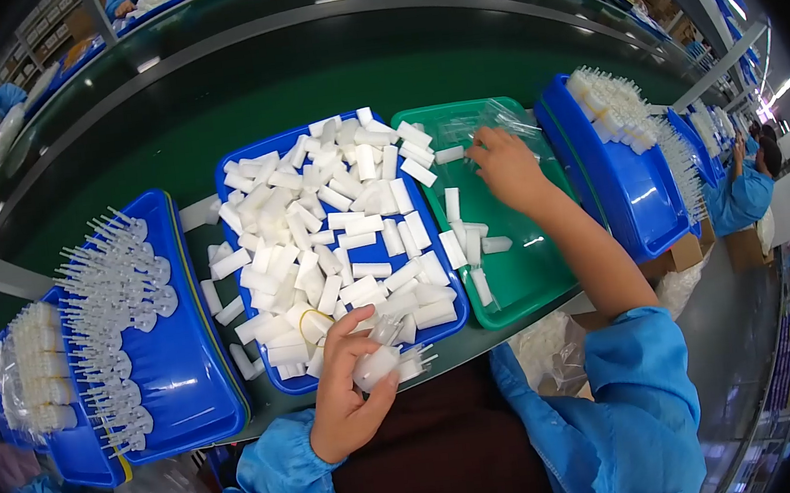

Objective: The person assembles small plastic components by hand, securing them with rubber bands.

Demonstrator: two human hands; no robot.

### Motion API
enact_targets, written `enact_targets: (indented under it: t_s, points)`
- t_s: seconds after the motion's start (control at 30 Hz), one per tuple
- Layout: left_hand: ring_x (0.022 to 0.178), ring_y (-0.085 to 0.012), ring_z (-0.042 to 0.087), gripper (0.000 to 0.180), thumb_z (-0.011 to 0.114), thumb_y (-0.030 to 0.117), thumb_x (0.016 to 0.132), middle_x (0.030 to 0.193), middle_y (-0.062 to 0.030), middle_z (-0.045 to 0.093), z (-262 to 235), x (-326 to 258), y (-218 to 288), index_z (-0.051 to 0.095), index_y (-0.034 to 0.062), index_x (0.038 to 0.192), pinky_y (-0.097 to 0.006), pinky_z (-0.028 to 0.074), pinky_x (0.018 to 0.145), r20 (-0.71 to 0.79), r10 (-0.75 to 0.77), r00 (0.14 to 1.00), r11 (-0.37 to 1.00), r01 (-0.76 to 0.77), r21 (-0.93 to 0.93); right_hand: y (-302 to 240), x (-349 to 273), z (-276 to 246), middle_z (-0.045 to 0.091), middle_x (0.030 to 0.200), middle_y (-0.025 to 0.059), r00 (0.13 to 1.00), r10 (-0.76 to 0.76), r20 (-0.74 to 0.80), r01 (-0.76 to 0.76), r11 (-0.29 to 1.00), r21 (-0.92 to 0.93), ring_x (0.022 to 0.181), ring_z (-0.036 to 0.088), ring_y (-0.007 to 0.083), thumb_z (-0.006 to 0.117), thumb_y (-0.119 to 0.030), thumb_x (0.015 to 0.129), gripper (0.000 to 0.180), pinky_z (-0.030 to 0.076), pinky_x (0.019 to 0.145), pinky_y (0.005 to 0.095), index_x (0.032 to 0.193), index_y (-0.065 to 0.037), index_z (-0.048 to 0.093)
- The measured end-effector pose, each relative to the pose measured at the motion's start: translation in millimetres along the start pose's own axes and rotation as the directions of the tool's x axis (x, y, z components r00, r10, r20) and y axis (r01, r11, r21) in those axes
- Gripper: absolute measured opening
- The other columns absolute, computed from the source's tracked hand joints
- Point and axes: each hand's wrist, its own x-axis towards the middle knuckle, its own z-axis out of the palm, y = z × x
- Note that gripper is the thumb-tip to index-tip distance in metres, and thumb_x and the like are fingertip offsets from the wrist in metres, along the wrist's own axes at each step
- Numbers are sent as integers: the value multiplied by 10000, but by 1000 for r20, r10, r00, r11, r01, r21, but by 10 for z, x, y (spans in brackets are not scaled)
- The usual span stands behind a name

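The left hand (344, 387) grips a bundle of white caps (383, 361) at the blue tray (253, 180) — heaped with caps; the right hand (505, 166), fingers curled, touches a clear bag (488, 121) in the green tray (524, 281).

Blue trays (167, 367): four clearly seen near the person, with further ones partly visible at the far left and right.
Green tray (524, 281): one.
White plastic caps (335, 224): too many to count, heaped in the middle blue tray; about ten more lie in the green tray.
Clear spoon-shaped pieces (117, 305): dozens in rows, too many to count.
White assembled pieces (611, 103): a dense batch in the right blue tray, uncountable.
Hands at work: two, left hand (342, 387) and right hand (507, 167).
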Motion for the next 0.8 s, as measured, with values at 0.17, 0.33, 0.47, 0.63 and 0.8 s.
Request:
enact_targets:
  t_s: [0.17, 0.33, 0.47, 0.63, 0.8]
  points:
    - [1104, -253, 489, 308, 610, -27, 774, 1375, -176, 341, -33, -36, -28, 481, 48, 1043, -344, 395, 931, -43, 1, 999, 1000, -2, -10, -108, 0, -112, 588, 961, 64, 987, -26, 159, 30, 999, -26, 910, 559, 269, 719, -80, 667, 218, 464, 784, 393, 856, -83, 611]
    - [1103, -258, 492, 303, 618, -20, 774, 1374, -176, 341, -21, -20, -62, 491, 49, 1039, -330, 405, 914, -45, -5, 999, 999, 3, -48, -206, -159, -248, 612, 972, 80, 952, 95, 292, -113, 993, 44, 863, 584, 275, 725, -97, 680, 222, 480, 739, 397, 867, -91, 605]
    - [1118, -277, 489, 297, 636, 1, 779, 1373, -183, 339, -14, 9, -36, 509, 43, 1045, -352, 407, 926, -55, 10, 998, 1000, -10, -5, -269, -327, -342, 602, 939, 101, 982, 160, 100, -171, 977, 123, 831, 592, 252, 699, -57, 712, 340, 491, 700, 346, 1036, -103, 608]
    - [1131, -322, 480, 307, 664, 36, 782, 1382, -189, 328, -15, 7, -84, 542, 42, 1064, -401, 397, 962, -133, -10, 991, 998, 18, 59, -877, -317, -714, 567, 986, 99, 965, 259, 46, -201, 613, 764, 831, 594, 177, 667, -11, 780, 391, 491, 720, 269, 1156, -56, 570]
    - [1151, -350, 461, 297, 667, 45, 787, 1387, -190, 330, 6, 48, -55, 571, 53, 1068, -425, 385, 977, -151, 37, 988, 992, -18, 126, -1657, -421, -855, 545, 989, 81, 929, 357, 99, -23, -212, 977, 839, 577, 117, 630, -17, 854, 459, 484, 731, 244, 1278, -8, 454]
